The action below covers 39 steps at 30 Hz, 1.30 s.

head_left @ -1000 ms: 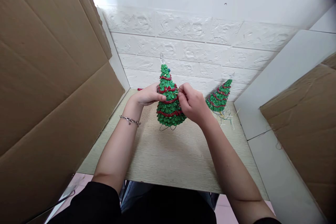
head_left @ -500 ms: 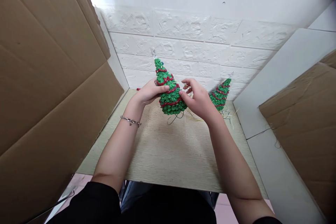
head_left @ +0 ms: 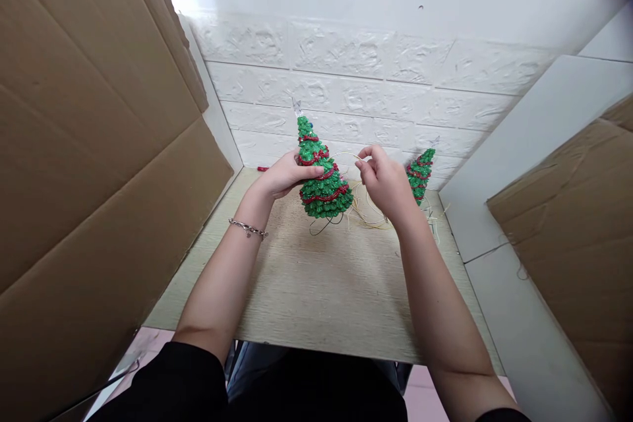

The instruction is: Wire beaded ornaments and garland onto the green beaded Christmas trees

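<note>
A small green Christmas tree ornament (head_left: 324, 194) with red garlands and a clear star on top leans slightly left above the table. Around its left side wraps my left hand (head_left: 287, 175), thumb across the front. To its right, my right hand (head_left: 383, 178) pinches a thin pale string (head_left: 345, 154) that arcs over to the tree's upper right side. A dark thin wire loop (head_left: 324, 225) hangs out below the tree's base. Whatever lies behind the tree is hidden.
A second similar tree (head_left: 420, 175) stands at the back right, partly behind my right hand. Loose pale strings (head_left: 370, 214) lie on the wooden table (head_left: 316, 283). A red object (head_left: 262, 169) sits near the back wall. Cardboard sheets (head_left: 99, 145) flank the table.
My right hand has moved away from the tree to the right, drawing the pale string out into an arc. The tree in my left hand has shifted slightly right and down.
</note>
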Tool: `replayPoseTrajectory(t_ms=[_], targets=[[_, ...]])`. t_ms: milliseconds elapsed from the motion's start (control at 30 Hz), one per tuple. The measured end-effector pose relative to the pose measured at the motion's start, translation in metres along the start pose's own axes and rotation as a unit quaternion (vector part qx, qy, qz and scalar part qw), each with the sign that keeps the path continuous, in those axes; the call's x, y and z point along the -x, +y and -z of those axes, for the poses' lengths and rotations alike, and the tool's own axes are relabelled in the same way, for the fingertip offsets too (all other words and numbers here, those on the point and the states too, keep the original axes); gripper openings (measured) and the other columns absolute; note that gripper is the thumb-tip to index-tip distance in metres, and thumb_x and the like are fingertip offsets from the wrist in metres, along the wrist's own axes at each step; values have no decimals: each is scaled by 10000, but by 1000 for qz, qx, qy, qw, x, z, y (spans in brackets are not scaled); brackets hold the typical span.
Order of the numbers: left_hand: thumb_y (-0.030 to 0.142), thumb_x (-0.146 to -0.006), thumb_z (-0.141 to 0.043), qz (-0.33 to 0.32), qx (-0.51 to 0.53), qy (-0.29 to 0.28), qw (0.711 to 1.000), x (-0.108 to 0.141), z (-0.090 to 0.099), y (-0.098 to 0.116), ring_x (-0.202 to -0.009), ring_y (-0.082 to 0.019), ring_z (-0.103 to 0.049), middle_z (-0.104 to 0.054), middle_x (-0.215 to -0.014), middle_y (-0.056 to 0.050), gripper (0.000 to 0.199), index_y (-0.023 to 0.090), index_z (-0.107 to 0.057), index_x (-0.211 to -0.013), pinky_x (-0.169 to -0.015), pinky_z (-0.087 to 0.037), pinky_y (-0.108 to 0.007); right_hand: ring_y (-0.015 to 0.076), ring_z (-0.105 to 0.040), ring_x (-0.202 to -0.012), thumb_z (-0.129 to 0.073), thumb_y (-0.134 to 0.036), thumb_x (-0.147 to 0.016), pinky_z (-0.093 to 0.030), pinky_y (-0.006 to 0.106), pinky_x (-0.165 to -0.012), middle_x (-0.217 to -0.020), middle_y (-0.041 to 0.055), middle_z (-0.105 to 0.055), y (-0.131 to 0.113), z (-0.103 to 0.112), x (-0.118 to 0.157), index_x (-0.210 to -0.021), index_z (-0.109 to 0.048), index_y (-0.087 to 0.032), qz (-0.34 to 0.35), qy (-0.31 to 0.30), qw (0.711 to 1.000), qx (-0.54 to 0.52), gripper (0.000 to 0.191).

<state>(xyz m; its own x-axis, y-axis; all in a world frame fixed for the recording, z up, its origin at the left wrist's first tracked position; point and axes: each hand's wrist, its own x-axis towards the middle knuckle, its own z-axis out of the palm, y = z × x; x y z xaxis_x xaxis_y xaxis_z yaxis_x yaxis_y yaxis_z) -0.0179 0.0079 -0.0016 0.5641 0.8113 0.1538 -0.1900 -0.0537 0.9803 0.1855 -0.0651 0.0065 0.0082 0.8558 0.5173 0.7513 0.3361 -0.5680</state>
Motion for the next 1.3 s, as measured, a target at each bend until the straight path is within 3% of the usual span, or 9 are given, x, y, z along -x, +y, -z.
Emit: replayPoseTrajectory(t_ms=[133, 267, 500, 600, 700, 800, 933, 1033, 1300], targets=[[325, -498, -951, 7, -12, -13, 1000, 0, 0, 0, -854, -200, -672, -712, -935, -94, 544, 111, -652, -899, -843, -523, -348, 171, -546, -627, -545, -221, -888, -357, 290, -632, -705, 13, -641, 6, 6, -1, -783, -581, -210, 28, -11, 999, 20, 112], [295, -533, -931, 3, -37, -22, 999, 0, -1, -1, -856, -198, -670, -714, -939, -92, 517, 110, -651, -926, -862, -518, -359, 174, -573, -668, -612, -169, -853, -371, 291, -652, -716, 14, -662, 9, 11, -1, -733, -623, -203, 44, -15, 997, 53, 125], [259, -525, -925, 22, -89, -49, 995, -2, -5, -7, -911, -229, -676, -724, -994, -104, 566, 119, -663, -1006, -874, -514, -384, 196, -614, -750, -584, -157, -906, -388, 307, -674, -805, 32, -706, -7, -1, 4, -779, -665, -206, 83, -64, 992, 76, 158], [254, -520, -926, 5, -88, -25, 996, -2, -7, -7, -933, -238, -673, -722, -1010, -104, 580, 123, -660, -1019, -892, -511, -395, 201, -618, -763, -601, -168, -901, -409, 309, -689, -821, 36, -694, -10, 1, 6, -919, -679, -201, 64, -71, 993, 69, 87], [283, -508, -935, -8, -75, 2, 997, -2, -7, -5, -912, -232, -674, -720, -987, -99, 568, 122, -652, -974, -896, -517, -398, 204, -624, -756, -656, -176, -860, -436, 323, -709, -856, 43, -692, -3, 11, 7, -1090, -657, -195, 21, -76, 996, 50, 231], [293, -513, -936, -8, -68, 9, 998, -1, -5, -4, -886, -219, -673, -716, -961, -89, 541, 124, -645, -937, -888, -527, -393, 208, -628, -759, -635, -138, -855, -446, 333, -722, -871, 54, -697, 4, 23, 6, -1079, -666, -186, -3, -59, 997, 51, 231], [279, -518, -934, -5, -63, 14, 998, -1, -5, -4, -864, -203, -672, -713, -931, -77, 535, 119, -643, -938, -890, -533, -386, 221, -644, -799, -597, -97, -863, -459, 343, -760, -836, 63, -708, 8, 28, 3, -893, -709, -172, -16, -50, 996, 77, 138], [286, -512, -935, -6, -63, 10, 998, -1, -5, -4, -862, -208, -670, -713, -922, -75, 530, 119, -649, -926, -901, -528, -395, 237, -659, -851, -577, -82, -865, -469, 359, -801, -871, 74, -729, 8, 23, 1, -838, -726, -177, 1, -47, 995, 91, 178], [294, -481, -944, 9, -78, 20, 997, -3, -8, -6, -854, -202, -655, -708, -917, -68, 568, 120, -643, -930, -884, -517, -394, 280, -634, -931, -463, -114, -932, -477, 403, -825, -973, 142, -696, 8, 0, 1, -935, -716, -129, 96, 18, 989, 113, 253]])
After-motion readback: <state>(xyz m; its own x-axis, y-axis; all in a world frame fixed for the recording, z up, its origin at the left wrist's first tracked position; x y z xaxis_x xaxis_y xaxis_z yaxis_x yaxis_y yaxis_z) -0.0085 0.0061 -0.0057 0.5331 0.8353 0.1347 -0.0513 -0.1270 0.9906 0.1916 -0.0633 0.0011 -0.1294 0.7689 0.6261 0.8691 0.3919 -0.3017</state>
